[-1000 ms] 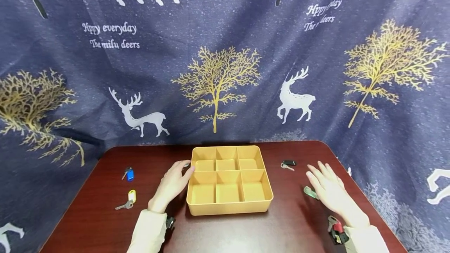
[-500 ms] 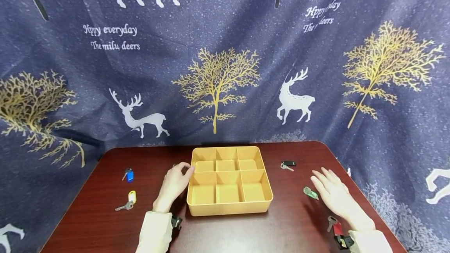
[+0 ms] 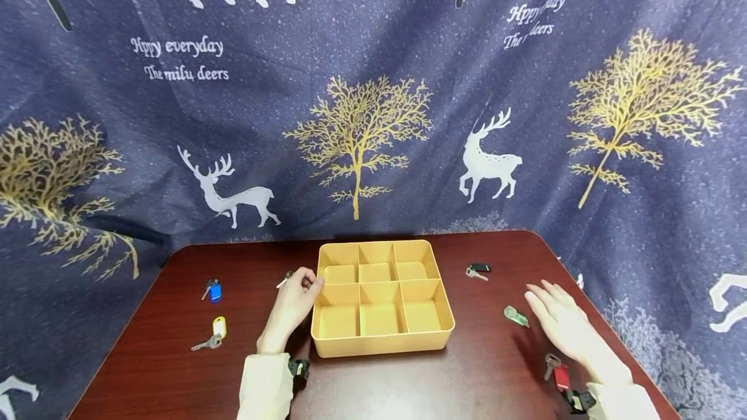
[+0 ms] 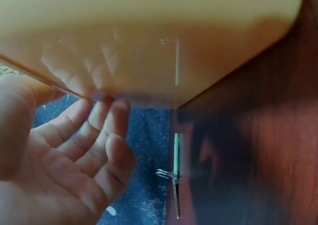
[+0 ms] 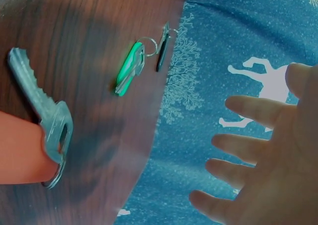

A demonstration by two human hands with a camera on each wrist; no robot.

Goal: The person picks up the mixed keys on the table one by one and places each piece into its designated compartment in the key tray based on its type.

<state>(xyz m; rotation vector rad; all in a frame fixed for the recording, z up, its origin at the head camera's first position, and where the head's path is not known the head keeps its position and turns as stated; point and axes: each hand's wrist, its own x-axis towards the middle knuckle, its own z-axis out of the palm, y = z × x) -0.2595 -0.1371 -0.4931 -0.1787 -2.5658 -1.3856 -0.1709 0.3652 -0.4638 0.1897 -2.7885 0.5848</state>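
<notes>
Left grip (image 3: 294, 301) — fingers bent inward; right grip (image 3: 558, 324) — fingers extended, slightly spread (palm facing down).

Reddish-brown wooden table (image 3: 484, 316) noted, far corners rounded; white light (image 3: 398, 405) reflected at its six o'clock. Dark blue creased cloth (image 3: 373, 37) hung beyond. Gold trees (image 3: 358, 164) printed at ten, twelve and two o'clock; white deer (image 3: 490, 166) at eleven and one.

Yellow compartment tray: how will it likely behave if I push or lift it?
The tray is probably light yet fairly stiff, given its thin-walled build and crossing dividers. It may slide readily when pushed, since the tabletop looks smooth and shiny. Wide and low, it seems unlikely to tip.
</notes>
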